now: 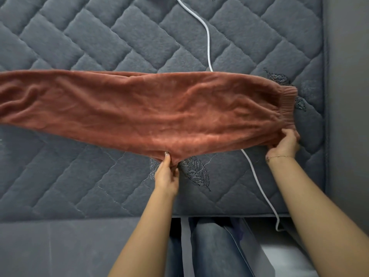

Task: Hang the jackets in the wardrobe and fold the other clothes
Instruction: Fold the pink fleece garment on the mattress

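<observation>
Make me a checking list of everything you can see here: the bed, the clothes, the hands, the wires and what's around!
Surface: grey quilted mattress with stitched leaf patterns.
Job's things: rust-red fleece garment laid flat across the mattress, ribbed band at its right end; its left end runs out of view.
Clutter: nothing seen.
Grippers: left hand pinches the garment's near edge; right hand grips the corner by the ribbed band.
Cables: white cable crosses the mattress, passing under the garment.
Surroundings: grey bed frame; person's legs in blue trousers below.
</observation>
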A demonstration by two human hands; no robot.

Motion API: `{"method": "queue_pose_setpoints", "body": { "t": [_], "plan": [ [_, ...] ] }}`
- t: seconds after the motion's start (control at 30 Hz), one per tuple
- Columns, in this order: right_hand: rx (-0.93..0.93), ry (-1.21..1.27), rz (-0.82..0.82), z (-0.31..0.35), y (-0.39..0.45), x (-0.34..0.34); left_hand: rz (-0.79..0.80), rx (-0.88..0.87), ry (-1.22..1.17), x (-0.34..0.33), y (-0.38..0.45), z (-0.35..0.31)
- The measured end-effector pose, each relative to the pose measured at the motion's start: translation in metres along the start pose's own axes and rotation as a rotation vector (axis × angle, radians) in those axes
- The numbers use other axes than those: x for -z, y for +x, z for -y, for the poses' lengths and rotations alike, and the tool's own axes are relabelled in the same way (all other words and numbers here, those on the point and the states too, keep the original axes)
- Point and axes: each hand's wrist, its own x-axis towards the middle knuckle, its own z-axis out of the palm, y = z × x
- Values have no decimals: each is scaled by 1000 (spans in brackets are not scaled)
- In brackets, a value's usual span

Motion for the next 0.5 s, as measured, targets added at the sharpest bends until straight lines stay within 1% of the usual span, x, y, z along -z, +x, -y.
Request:
{"method": "queue_pose_setpoints", "body": {
  "t": [0.03, 0.07, 0.1, 0.13, 0.17, 0.2, 0.27, 0.37, 0.4, 0.43, 0.5],
  "plan": [
    [187, -205, -89, 1, -3, 1, -16, -4, 18, 2, 0, 1],
    [431, -444, -121, 4, -3, 2, -17, -8, 9, 2, 1, 2],
    [716, -671, -79, 10, -2, 1, -11, -11, -27, 3, 1, 2],
    [986, -853, 18, 18, 1, -4, -6, -12, -83, 2, 0, 2],
    [1184, -998, 161, 26, 4, -14, -4, -9, -139, 1, -1, 3],
    [1301, -1130, 303, 34, 7, -26, -6, -7, -182, -2, -1, 3],
    [1380, -1417, 485, 45, 15, -58, -17, -10, -227, -6, 0, 4],
    [1385, -1850, 614, 54, 32, -92, -49, -1, -251, -7, 1, 5],
    [1386, -1938, 631, 60, 38, -97, -58, 4, -259, -7, 1, 5],
    [1385, -1968, 621, 67, 43, -99, -64, 9, -260, -7, 0, 5],
    [1371, -1938, 551, 82, 51, -101, -66, 18, -245, -7, 0, 4]
  ]
}}
